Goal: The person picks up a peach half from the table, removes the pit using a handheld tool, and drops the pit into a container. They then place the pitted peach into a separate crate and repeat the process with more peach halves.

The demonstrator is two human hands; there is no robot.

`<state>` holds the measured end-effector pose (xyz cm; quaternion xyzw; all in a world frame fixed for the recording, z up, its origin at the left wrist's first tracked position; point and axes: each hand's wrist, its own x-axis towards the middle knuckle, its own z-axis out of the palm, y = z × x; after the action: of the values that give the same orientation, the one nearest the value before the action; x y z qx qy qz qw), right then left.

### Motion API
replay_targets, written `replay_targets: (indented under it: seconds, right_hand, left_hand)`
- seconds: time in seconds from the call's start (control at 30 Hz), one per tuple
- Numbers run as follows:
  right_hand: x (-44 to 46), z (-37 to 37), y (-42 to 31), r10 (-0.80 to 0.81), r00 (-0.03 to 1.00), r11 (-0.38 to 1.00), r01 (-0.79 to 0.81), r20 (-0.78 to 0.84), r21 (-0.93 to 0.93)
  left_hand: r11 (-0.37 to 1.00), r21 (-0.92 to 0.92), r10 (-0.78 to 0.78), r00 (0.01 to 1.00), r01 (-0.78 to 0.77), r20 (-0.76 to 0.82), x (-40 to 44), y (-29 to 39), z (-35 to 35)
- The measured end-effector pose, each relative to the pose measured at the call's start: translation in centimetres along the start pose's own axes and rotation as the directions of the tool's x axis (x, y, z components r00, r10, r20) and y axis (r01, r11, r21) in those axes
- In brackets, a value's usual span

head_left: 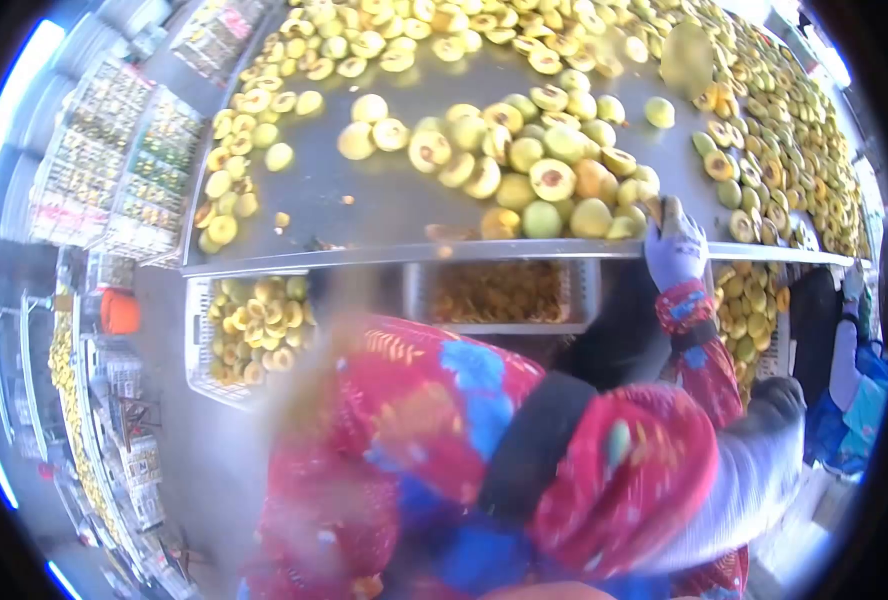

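My right hand (676, 248), in a pale lavender glove with grey fingers, is at the metal table's front rim. Its fingers are curled beside a heap of halved and whole yellow-green fruits (554, 180), some showing brown centres; whatever they hold is too small to make out. My left arm, in a red floral sleeve with a dark band, crosses in front of my body to the right. At its end my left hand (764, 430), in a pale glove with dark grey fingers, is away from the table; blur hides how its fingers close.
More fruit halves cover the back and right of the metal table (414, 195). Beneath the rim stand a white crate of fruits (196, 345) and a bin of brown scraps (504, 292). Stacked crates (114, 150) are at left. Another person's arm (844, 360) is at far right.
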<state>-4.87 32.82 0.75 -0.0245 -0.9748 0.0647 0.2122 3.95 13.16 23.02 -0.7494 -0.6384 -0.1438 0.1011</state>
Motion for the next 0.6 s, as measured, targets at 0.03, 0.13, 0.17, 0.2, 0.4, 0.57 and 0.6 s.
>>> replay_targets:
  seconds: [0.03,0.13,0.17,0.2,0.4,0.57,0.6]
  right_hand:
    - [-0.1,0.2,0.2,0.007,1.000,1.000,-0.007,-0.010,0.005]
    - [0.4,0.3,0.6,-0.065,0.995,0.998,0.065,0.074,0.006]
    - [0.0,-0.4,0.2,0.008,0.999,1.000,-0.008,0.044,0.015]
    - [0.0,-0.7,0.1,-0.015,1.000,0.999,0.015,0.012,0.029]
    - [0.2,-1.2,-0.5,-0.015,1.000,0.999,0.015,0.009,0.038]
    - [0.1,-1.5,-0.5,0.003,1.000,0.998,-0.004,0.018,0.055]
    - [0.1,-1.3,-0.4,0.001,0.999,0.999,-0.003,0.040,0.049]
  left_hand:
    - [1.000,0.001,-0.018,1.000,0.018,-0.001,-0.3,-0.6,0.3]
    - [0.896,-0.188,-0.432,0.888,0.402,-0.156,-4.4,-4.6,1.5]
    - [0.774,-0.232,-0.577,0.807,0.589,0.125,-6.6,-7.0,0.9]
    - [0.681,-0.082,-0.715,0.686,0.727,0.138,-9.2,-9.4,1.2]
    - [-0.008,0.330,-0.997,0.018,0.944,-0.074,-30.6,-20.3,3.4]
    - [-0.249,-0.233,-0.956,-0.277,0.940,-0.097,-38.7,-20.6,10.5]
    - [-0.329,-0.282,-0.941,-0.337,0.901,0.022,-38.6,-19.8,10.2]
